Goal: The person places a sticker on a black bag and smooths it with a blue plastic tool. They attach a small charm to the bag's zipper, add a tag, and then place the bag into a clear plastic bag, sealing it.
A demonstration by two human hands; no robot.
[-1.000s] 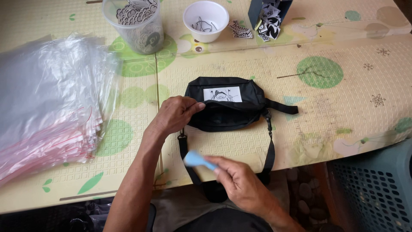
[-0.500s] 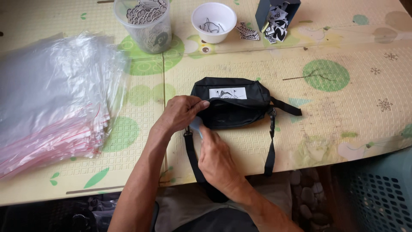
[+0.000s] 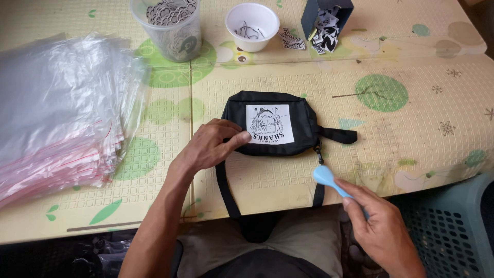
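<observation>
A small black pouch bag [image 3: 303, 116] with a white printed patch lies flat on the yellow patterned mat [image 3: 411, 149]. Its black strap [image 3: 225, 188] loops down over the table's near edge. My left hand [image 3: 211, 146] rests on the bag's left end, thumb pressed near the patch. My right hand [image 3: 381, 231] is below the table edge at the lower right and holds a light blue plastic spoon-shaped tool [image 3: 329, 180], whose rounded end points up toward the bag's zipper pull.
A thick stack of clear zip bags [image 3: 56, 113] covers the left side. At the back stand a clear plastic cup of stickers [image 3: 170, 28], a white bowl [image 3: 252, 20] and a dark box with printed tags [image 3: 327, 18]. A teal basket [image 3: 453, 231] sits at lower right.
My right hand has pulled back from the bag to the lower right with the blue tool. The bag's patch now shows fully; my left hand stays on its left end.
</observation>
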